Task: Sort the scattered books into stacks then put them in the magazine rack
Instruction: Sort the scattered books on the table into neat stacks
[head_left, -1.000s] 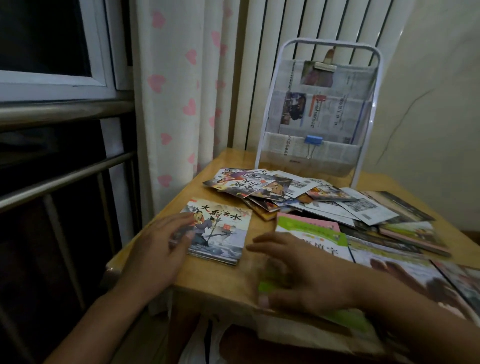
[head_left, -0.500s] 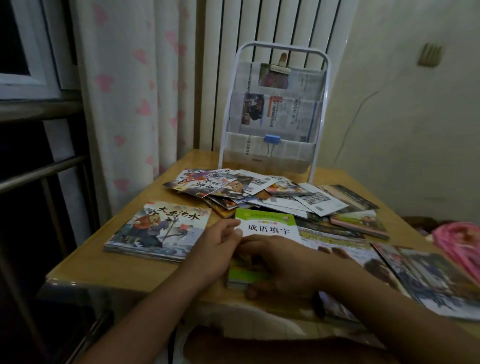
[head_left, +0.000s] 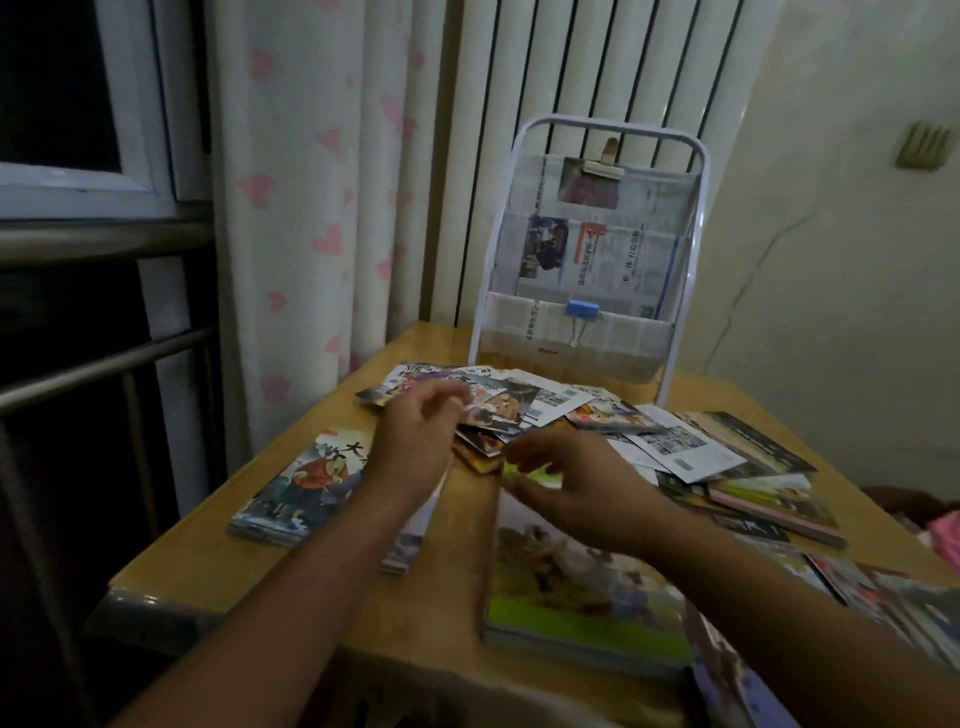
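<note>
A white wire magazine rack (head_left: 691, 260) lined with newspaper stands at the back of the wooden table (head_left: 291, 530). In front of it lies a loose heap of small picture books (head_left: 524, 400). A stack with a painted-figure cover (head_left: 306, 483) lies at the left. A green-edged stack (head_left: 582, 587) lies at the front, under my right forearm. My left hand (head_left: 415, 441) hovers at the heap's left edge, fingers loosely curled, holding nothing. My right hand (head_left: 576, 483) hovers over the far end of the green-edged stack, fingers spread, holding nothing.
More books (head_left: 763, 488) fan out over the table's right side. A curtain with pink hearts (head_left: 311, 208) and a white radiator (head_left: 582, 78) stand behind the table. A metal rail (head_left: 104, 358) runs along the left. Pink fabric (head_left: 945, 535) lies at the far right.
Both hands have left the green-topped book near the table's front edge and moved forward toward the heap. The camera view has shifted.
</note>
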